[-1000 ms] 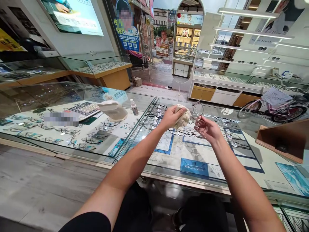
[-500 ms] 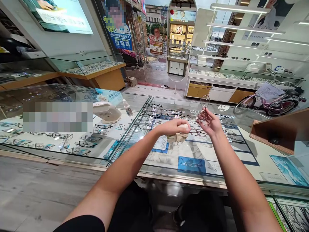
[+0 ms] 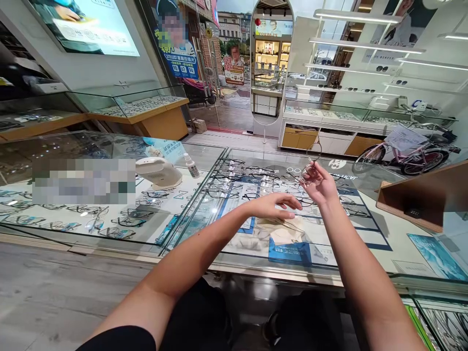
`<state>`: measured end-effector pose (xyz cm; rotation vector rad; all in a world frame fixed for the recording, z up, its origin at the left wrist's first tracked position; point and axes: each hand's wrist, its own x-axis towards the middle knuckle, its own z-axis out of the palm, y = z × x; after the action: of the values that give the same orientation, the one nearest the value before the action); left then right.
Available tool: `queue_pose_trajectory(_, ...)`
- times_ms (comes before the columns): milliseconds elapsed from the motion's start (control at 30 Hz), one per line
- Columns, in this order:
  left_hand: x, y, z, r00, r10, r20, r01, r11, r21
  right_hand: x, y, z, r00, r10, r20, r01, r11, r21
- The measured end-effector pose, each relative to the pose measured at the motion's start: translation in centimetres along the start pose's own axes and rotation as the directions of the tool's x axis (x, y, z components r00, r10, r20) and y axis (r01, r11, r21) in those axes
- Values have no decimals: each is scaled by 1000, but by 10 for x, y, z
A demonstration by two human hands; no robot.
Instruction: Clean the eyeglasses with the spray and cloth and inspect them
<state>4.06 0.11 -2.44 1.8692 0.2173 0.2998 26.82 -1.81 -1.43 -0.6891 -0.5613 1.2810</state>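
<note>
Over the glass counter, my right hand point(image 3: 321, 184) pinches a pair of thin-rimmed eyeglasses point(image 3: 313, 150), one round lens standing up above the fingertips. Part of the frame is covered by my fingers. My left hand point(image 3: 275, 205) is open and holds nothing, its fingers stretched toward the right hand. Just below it is a pale beige cloth point(image 3: 287, 234), partly over a blue card point(image 3: 283, 251); whether the cloth rests fully on the glass I cannot tell.
Under the glass of the display case point(image 3: 234, 265) lie several rows of eyeglasses. A white handheld device point(image 3: 159, 171) and a small white spray bottle point(image 3: 190, 165) stand on the left. A brown wooden stand point(image 3: 411, 204) is at the right.
My left hand has let go of the cloth, opened its fingers and moved slightly right. The cloth is now lower, toward me. My right hand still holds the eyeglasses, turned a little.
</note>
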Motion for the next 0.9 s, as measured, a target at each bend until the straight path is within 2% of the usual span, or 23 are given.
queue_pose_trajectory(67, 3, -2, 1, 985, 5, -171, -12, 999, -36, 0, 0, 1, 999, -14, -46, 14, 1000, 4)
queue_pose_trajectory(133, 6, -7, 2, 919, -1, -395, -29, 997, -71, 1, -1, 1, 994, -32, -109, 33, 999, 9)
queue_pose_trajectory(167, 8, -10, 3, 855, 3, -518, -50, 996, -77, 1, -2, 2, 989, -49, -139, 51, 999, 9)
queue_pose_trajectory(200, 9, -13, 3, 770, 16, -638, -73, 995, -63, 1, -2, 3, 984, -71, -163, 73, 997, 6)
queue_pose_trajectory(267, 9, -16, 3, 534, 104, -839, -88, 994, 67, 0, -4, 4, 975, -118, -188, 120, 993, 1)
queue_pose_trajectory(300, 7, -15, 3, 416, 196, -888, -63, 980, 187, -1, -4, 6, 973, -134, -190, 137, 991, 0)
queue_pose_trajectory(333, 6, -13, 4, 339, 313, -887, -17, 945, 327, -2, -4, 7, 972, -141, -189, 144, 990, 3)
queue_pose_trajectory(367, 4, -10, 6, 310, 436, -845, 37, 883, 468, -3, -4, 8, 973, -141, -183, 145, 989, 8)
queue_pose_trajectory(400, 2, -7, 9, 322, 540, -778, 81, 803, 590, -4, -3, 10, 976, -136, -170, 140, 990, 14)
queue_pose_trajectory(467, -1, -1, 15, 401, 655, -640, 136, 649, 749, -6, 1, 12, 985, -117, -130, 121, 992, 23)
queue_pose_trajectory(533, -1, 1, 20, 469, 681, -563, 175, 554, 814, -8, 7, 15, 989, -104, -101, 106, 994, 17)
queue_pose_trajectory(633, 1, -3, 21, 516, 677, -525, 224, 485, 846, -11, 16, 19, 993, -67, -92, 67, 998, 0)
queue_pose_trajectory(700, 2, -7, 18, 524, 681, -512, 239, 459, 856, -14, 21, 22, 996, -29, -89, 28, 1000, -4)
queue_pose_trajectory(900, 3, -10, 7, 480, 772, -416, 203, 363, 909, -19, 24, 27, 997, 23, -67, -23, 1000, 8)
